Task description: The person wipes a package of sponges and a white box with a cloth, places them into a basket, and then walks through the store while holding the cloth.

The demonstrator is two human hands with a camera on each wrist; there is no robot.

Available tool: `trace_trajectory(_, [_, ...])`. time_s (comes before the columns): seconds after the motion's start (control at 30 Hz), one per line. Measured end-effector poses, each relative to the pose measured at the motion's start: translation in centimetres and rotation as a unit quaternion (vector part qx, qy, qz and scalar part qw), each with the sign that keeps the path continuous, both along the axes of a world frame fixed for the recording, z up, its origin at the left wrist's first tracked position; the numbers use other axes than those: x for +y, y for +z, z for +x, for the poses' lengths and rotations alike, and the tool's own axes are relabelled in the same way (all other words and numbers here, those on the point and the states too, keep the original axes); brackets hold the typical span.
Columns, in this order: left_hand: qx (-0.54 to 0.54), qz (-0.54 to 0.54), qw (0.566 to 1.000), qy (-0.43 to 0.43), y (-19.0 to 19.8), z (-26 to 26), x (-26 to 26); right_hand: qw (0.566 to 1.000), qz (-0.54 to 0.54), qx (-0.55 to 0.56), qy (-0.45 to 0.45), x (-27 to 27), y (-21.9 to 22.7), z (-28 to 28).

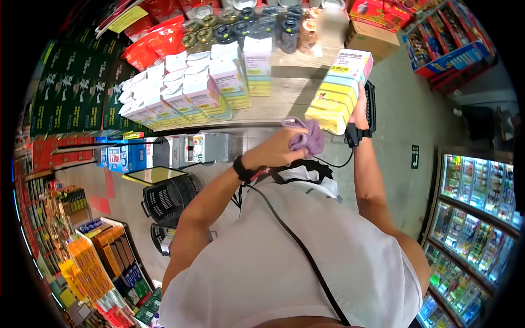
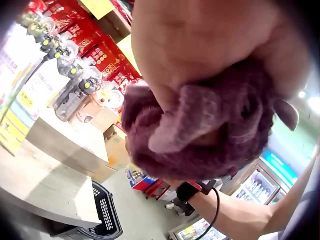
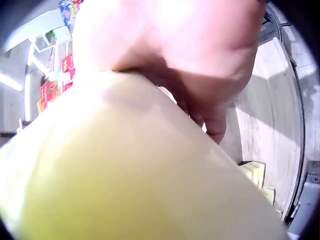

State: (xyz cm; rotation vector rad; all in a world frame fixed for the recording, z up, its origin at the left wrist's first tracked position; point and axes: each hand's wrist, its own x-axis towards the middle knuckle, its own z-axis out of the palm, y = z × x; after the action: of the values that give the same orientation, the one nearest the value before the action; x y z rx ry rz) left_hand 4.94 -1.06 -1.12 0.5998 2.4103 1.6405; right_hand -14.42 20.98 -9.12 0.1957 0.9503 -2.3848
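Note:
My left hand (image 1: 276,147) grips a bunched purple cloth (image 1: 309,138) near the counter's front edge. In the left wrist view the cloth (image 2: 200,135) bulges out below the curled fingers. My right hand (image 1: 359,106) holds a tall pack (image 1: 340,90) banded in pink, pale blue and yellow, tilted with its yellow end toward me. The cloth is close to that yellow end. Seen from the right wrist, the pack (image 3: 130,170) fills the lower part of the picture, and the fingers reach down behind it, partly hidden.
Similar striped packs (image 1: 202,90) stand grouped on the wooden counter (image 1: 290,90), with dark-lidded bottles (image 1: 246,27) behind. A black basket (image 1: 371,106) is right of the counter. More baskets (image 1: 167,199) sit on the floor to the left. Drink coolers (image 1: 470,218) line the right side.

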Motion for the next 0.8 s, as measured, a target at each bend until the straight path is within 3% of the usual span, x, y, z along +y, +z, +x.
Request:
trace_trajectory(0.03, [0.001, 0.001, 1.000, -0.005, -0.2, -0.1, -0.5, 1.000, -0.004, 0.002, -0.015, 0.5, 0.0, -0.3])
trace_trajectory(0.1, [-0.260, 0.126, 0.954, 0.082, -0.4, -0.2, -1.7, 1.000, -0.002, 0.000, -0.011, 0.8, 0.2, 0.2])
trace_trajectory(0.23, [-0.285, 0.154, 0.930, 0.174, 3.7, -1.9, -4.4, 0.999, -0.006, 0.012, 0.039, -0.4, 0.1, 0.9])
trace_trajectory(0.3, [-0.032, 0.209, 0.944, 0.254, 3.7, -3.1, -5.9, 0.995, -0.021, -0.029, 0.090, -1.6, 0.1, 2.7])
trace_trajectory(0.37, [0.020, 0.209, 0.935, 0.284, 5.9, -4.6, -6.5, 0.989, -0.025, -0.059, 0.137, -3.5, 0.9, 5.1])
trace_trajectory(0.43, [0.046, 0.284, 0.906, 0.309, 4.4, -7.6, -6.9, 0.979, -0.021, -0.073, 0.189, -5.3, 0.4, 7.1])
trace_trajectory(0.47, [0.115, 0.245, 0.909, 0.316, 4.6, -8.8, -6.8, 0.977, -0.001, -0.067, 0.204, -6.2, 0.4, 8.4])
trace_trajectory(0.53, [0.163, -0.005, 0.902, 0.399, 5.1, -10.1, -6.8, 0.971, 0.010, -0.063, 0.228, -7.5, 0.1, 10.0])
trace_trajectory(0.6, [0.142, -0.040, 0.924, 0.353, 3.1, -11.4, -5.9, 0.968, 0.021, -0.047, 0.247, -8.1, 0.6, 10.5])
trace_trajectory(0.67, [0.265, -0.170, 0.910, 0.268, 0.7, -10.8, -4.6, 0.965, 0.005, -0.078, 0.250, -8.0, 1.1, 9.6])
trace_trajectory(0.7, [0.244, -0.108, 0.944, 0.195, 0.2, -9.9, -3.5, 0.963, -0.012, -0.108, 0.248, -7.6, 1.4, 8.7])
trace_trajectory(0.8, [0.214, -0.132, 0.966, 0.062, -0.4, -4.4, 0.7, 0.984, -0.013, -0.050, 0.171, -5.8, 2.8, 6.0])
